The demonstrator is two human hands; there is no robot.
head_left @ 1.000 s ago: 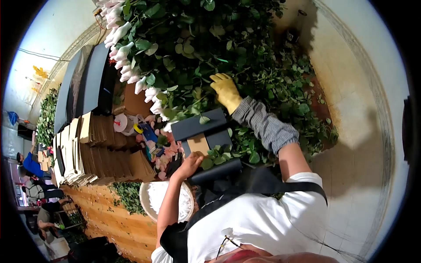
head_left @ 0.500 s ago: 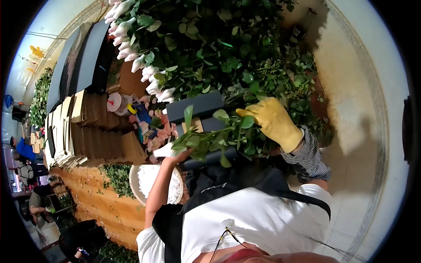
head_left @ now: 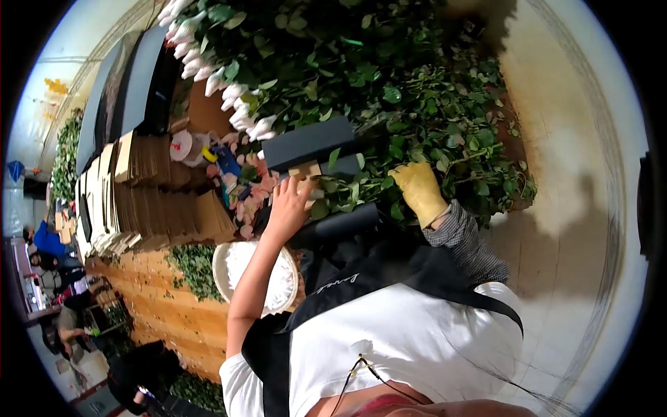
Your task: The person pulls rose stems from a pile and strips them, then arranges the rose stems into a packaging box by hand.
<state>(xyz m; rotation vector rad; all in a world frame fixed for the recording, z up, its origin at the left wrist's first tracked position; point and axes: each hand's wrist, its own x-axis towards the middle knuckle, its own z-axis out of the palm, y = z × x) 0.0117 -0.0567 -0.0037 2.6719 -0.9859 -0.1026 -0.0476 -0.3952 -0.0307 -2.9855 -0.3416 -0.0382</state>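
Brown boards [head_left: 142, 299] with bits of leaf on them show at the lower left of the frame, and pale tiles [head_left: 542, 257] run down the right side. Some leafy stems [head_left: 351, 193] lie near the middle, between the two hands. The left hand [head_left: 286, 208] is bare and is at their left end, with its fingers a bit apart. I cannot tell if it is grasping a stem. The right hand [head_left: 421, 193] wears a yellow glove and is at their right end. Its fingers are by the leaves, but I cannot tell if they grip one. A tan card [head_left: 304, 169] and a dark block [head_left: 309, 142] are just above the stems, and a dark roll [head_left: 340, 224] is just below. Pink petals [head_left: 260, 191] lie left of the bare hand. A big green pile [head_left: 417, 104] fills the top, with white-wrapped flowers [head_left: 236, 104] along its left edge. Stacks of brown card [head_left: 153, 205] stand at the left. A round tub [head_left: 218, 272] of white things is below the left hand. A person in blue [head_left: 50, 240] is at the far left.
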